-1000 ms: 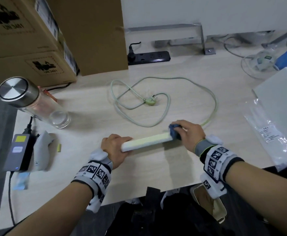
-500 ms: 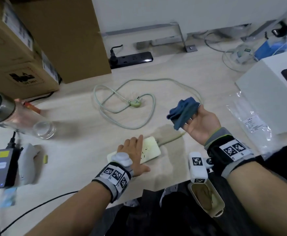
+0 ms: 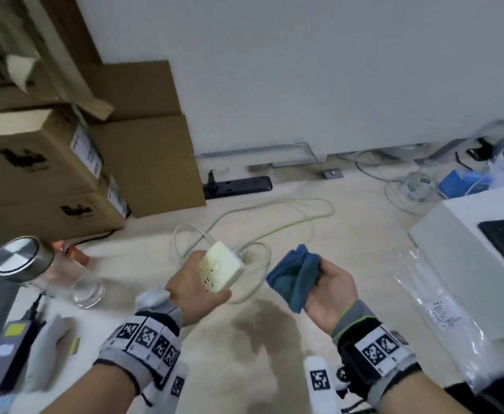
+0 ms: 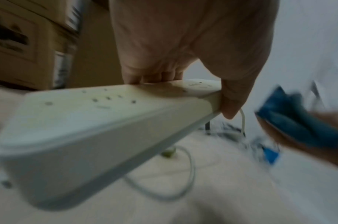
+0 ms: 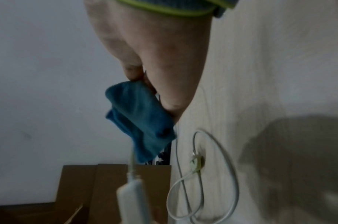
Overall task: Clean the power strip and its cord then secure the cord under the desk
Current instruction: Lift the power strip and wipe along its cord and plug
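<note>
Pale wood-grain desk (image 3: pixel 349 222) against a plain white wall, with a damp dark patch (image 3: pixel 262 324) near the front edge.

Half a second ago: power strip flat on the desk under a flat left hand. Now lifted clear of the surface, the cream power strip (image 3: pixel 222 268) tilted, socket face up, gripped by the left hand (image 3: pixel 195 289) with thumb along one side edge and fingers curled round from beneath. Right hand (image 3: pixel 328 294) palm-up as before, fingers loosely closed round a folded blue cloth (image 3: pixel 297 277), now just beside the strip but apart from it. Camera view also raised, showing more wall.

Pale green cord (image 3: pixel 274 216) trailing from the strip's far end, looped loosely on the desk behind both hands, its plug (image 5: pixel 196 164) lying inside one loop.

Around: stacked cardboard boxes (image 3: pixel 50 162) at back left; black power strip (image 3: pixel 238 185) by the wall; glass jar with metal lid (image 3: pixel 32 267) lying on its side at left; grey power adapter (image 3: pixel 4 351) at the left edge; white box (image 3: pixel 466 264) and clear plastic bag (image 3: pixel 442 312) at right.
</note>
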